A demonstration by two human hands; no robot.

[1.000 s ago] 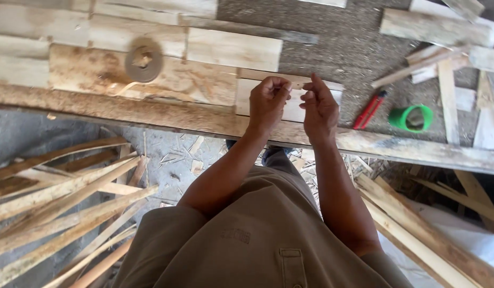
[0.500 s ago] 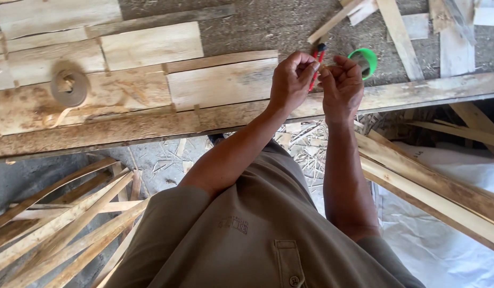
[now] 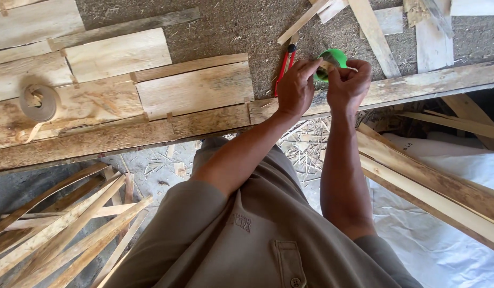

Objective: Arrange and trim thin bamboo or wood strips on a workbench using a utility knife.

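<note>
Hands meeting above a long weathered plank (image 3: 151, 133) that runs across the view. The left hand (image 3: 296, 85) and right hand (image 3: 349, 82) are curled close together, almost touching, just past the plank's far edge. Their fingertips pinch a small pale strip (image 3: 328, 65); what kind of thing it is cannot be told. Directly behind the strip, partly hidden by the fingers, lies a green ring-shaped roll (image 3: 332, 57), on the ground beyond the plank; whether either hand touches it cannot be told. Red-handled pliers (image 3: 283, 72) lie just beside the left hand, also beyond the plank. Flat pale boards (image 3: 193, 88) rest against the plank's far side, and a brown tape roll (image 3: 39, 102) sits on them towards the plank's left end. Thin wood slats (image 3: 60, 229) fan out on the plank's near side.
</note>
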